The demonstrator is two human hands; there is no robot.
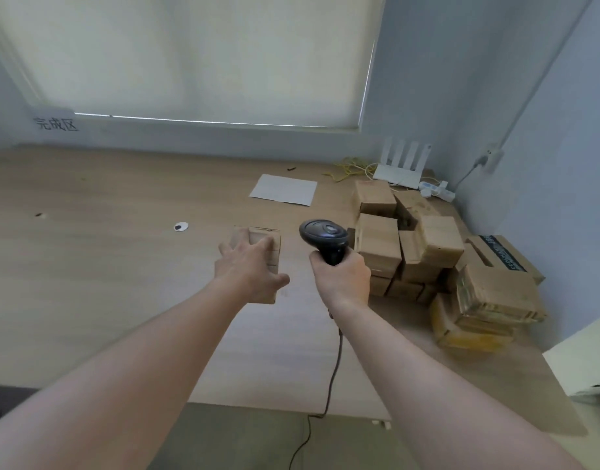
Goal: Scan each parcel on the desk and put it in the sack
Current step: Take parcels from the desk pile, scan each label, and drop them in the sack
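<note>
Over the desk [122, 266], left hand [247, 266] grips parcel [264, 242]; right hand [342, 279] grips scanner [324, 237].

A pale wood grain is shown by the desk [105, 266]. The parcels [427, 252] are seen in plain brown cardboard (one yellow-taped), the scanner [324, 239] in black, the paper sheet [283, 189] and router [398, 169] in white.

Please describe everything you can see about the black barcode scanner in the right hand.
The black plastic handheld barcode scanner has a rounded glossy head and a thick handle. The right hand grips the handle, fingers curled round it, and holds the scanner upright above the light wooden desk. Its head points away from the camera, beside the small brown cardboard parcel under the left hand. A dark cable hangs down over the desk edge.
</note>
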